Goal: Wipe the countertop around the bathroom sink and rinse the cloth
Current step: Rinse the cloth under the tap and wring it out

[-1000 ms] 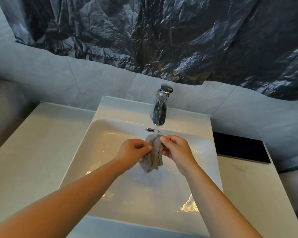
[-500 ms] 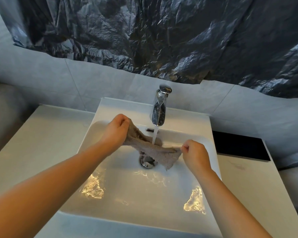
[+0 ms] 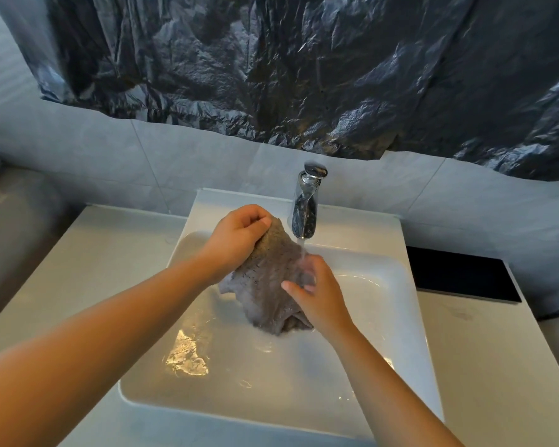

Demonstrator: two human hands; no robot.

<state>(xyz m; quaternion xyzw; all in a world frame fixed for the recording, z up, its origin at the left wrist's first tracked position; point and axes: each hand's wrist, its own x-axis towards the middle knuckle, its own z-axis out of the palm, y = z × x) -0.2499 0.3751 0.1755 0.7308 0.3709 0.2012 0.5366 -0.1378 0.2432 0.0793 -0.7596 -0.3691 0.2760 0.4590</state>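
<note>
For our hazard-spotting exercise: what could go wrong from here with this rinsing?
1. Water striking the grey fluffy cloth and right hand may splash past the white rectangular sink onto the flat black panel beside it.
2. The left hand grips only one end; the wet cloth could slip.

Cloth (image 3: 268, 279) over sink (image 3: 362, 317), below faucet (image 3: 305, 214)

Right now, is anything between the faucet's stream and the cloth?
Partly: blurred fingers of the right hand lie over the cloth where the stream from the faucet lands. The left hand grips the upper end, clear of it.
</note>
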